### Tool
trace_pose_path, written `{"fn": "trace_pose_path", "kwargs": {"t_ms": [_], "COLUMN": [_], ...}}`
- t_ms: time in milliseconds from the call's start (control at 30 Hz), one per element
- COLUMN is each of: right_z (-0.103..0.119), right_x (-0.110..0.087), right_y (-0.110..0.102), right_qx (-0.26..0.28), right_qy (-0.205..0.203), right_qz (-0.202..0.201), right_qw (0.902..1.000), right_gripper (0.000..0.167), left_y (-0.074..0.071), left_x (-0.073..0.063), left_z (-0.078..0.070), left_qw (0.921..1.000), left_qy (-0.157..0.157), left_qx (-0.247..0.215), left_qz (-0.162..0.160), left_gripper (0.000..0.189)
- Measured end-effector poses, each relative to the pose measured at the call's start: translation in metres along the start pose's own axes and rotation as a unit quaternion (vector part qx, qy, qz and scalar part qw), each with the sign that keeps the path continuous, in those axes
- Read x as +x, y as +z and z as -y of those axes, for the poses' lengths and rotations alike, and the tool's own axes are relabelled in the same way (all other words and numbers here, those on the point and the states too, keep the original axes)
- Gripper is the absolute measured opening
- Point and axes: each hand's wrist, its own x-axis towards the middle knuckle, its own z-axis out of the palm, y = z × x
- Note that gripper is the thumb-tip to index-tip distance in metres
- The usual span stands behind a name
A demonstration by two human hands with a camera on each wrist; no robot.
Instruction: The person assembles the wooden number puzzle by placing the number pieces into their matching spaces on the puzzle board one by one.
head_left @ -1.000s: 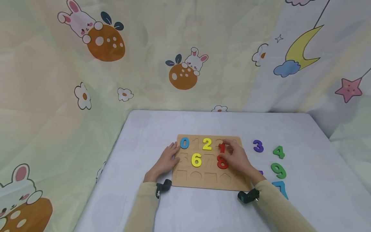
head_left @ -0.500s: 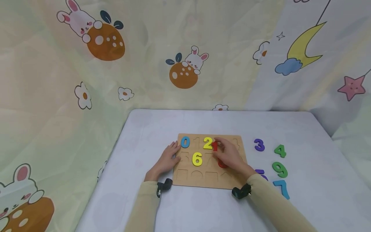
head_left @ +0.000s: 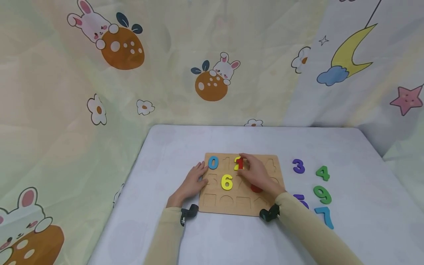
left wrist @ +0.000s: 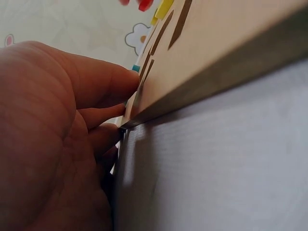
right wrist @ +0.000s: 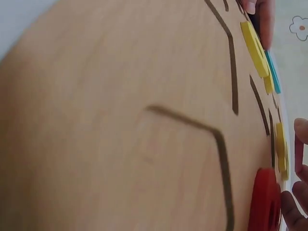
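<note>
The tan board (head_left: 238,190) looks like smooth wood, flat with rounded corners, its face cut with dark, crisp outlines of digits and simple shapes. The number pieces are thick and flat-sided in solid glossy colour: a blue 0 (head_left: 213,162), a yellow 2 (head_left: 236,167), a yellow 6 (head_left: 226,182) and a red 8 (head_left: 256,188) on the board, the 8 mostly behind the wrist.

Beneath it all, the worktop (head_left: 218,237) wears a whitish cover, finely woven close up. Purple 3 (head_left: 299,166), green 4 (head_left: 322,173), green 9 (head_left: 322,194), purple 5 (head_left: 301,200) and blue 7 (head_left: 325,217) lie loose on it, right of the board. Behind hangs a creased pastel cloth (head_left: 172,66) printed with rabbits, flowers, a moon and a star.

The right hand (head_left: 256,173) pinches the red 1 (head_left: 240,163) between thumb and fingers, holding it just above the board; from over here it overlaps the yellow 2, right of its own outline. The left hand (head_left: 190,182) grasps nothing; its fingers reach out, touching the board's left edge.
</note>
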Motion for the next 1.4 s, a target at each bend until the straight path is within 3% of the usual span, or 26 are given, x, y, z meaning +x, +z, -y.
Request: {"fn": "trace_pose_path", "kwargs": {"t_ms": [633, 1400], "right_z": [0.016, 0.018], "right_x": [0.019, 0.027], "right_y": [0.015, 0.033], "right_qx": [-0.054, -0.073], "right_qy": [-0.023, -0.053], "right_qz": [0.023, 0.02], "right_qw": [0.998, 0.9957], "right_gripper": [0.066, 0.069], "left_y": [-0.003, 0.0], "left_x": [-0.002, -0.001], "left_z": [-0.001, -0.003], "left_qw": [1.0, 0.9999], "left_qy": [-0.006, -0.008], "left_qx": [-0.002, -0.005], "left_qz": [-0.003, -0.007], "left_gripper": [0.057, 0.056]}}
